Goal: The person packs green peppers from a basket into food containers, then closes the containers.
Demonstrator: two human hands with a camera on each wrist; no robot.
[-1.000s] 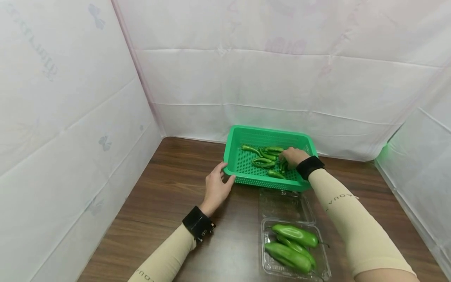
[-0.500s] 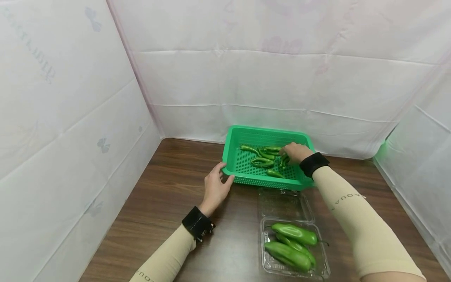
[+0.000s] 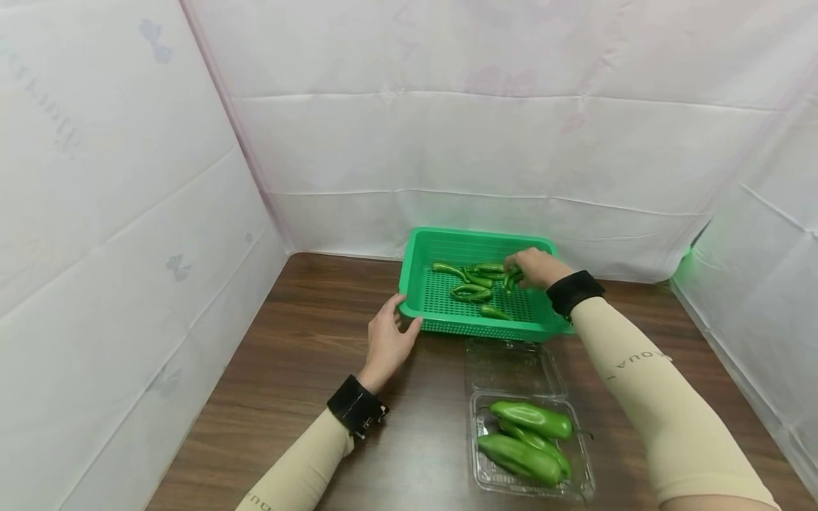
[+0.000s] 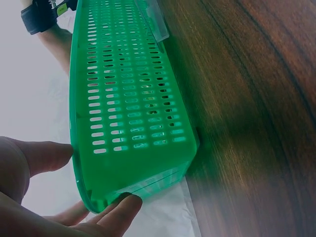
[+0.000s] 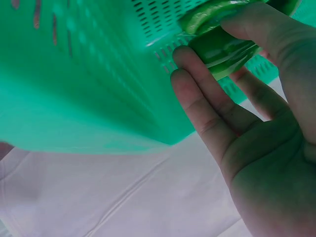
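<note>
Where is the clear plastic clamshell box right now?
In the head view, the clear clamshell box sits open on the wooden table, just in front of the green basket, under the right forearm.

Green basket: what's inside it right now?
The green basket holds several small green peppers loose on its slotted floor. The right hand is in there too, fingers gripping one pepper. Anything beneath that hand is hidden.
</note>
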